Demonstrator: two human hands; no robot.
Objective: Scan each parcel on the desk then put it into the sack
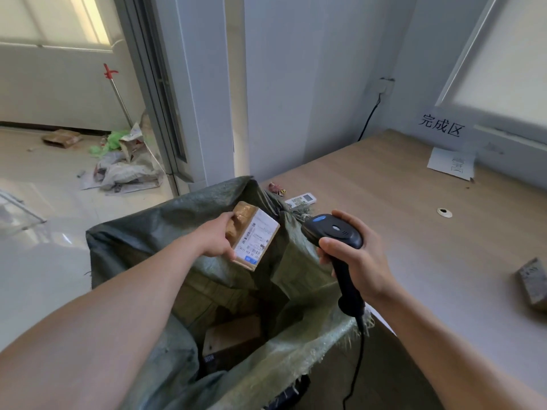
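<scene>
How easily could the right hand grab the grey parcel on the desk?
Probably not right now: the right hand grips the scanner, so it is busy. Nothing lies on the desk between it and the grey parcel, so the way looks free.

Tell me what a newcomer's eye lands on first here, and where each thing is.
At centre, the left hand holds a brown, white-labelled parcel over the open green sack, where other boxes lie. Just right of it, the right hand grips a black scanner beside the desk. A grey parcel lies on the desk at far right.
</scene>
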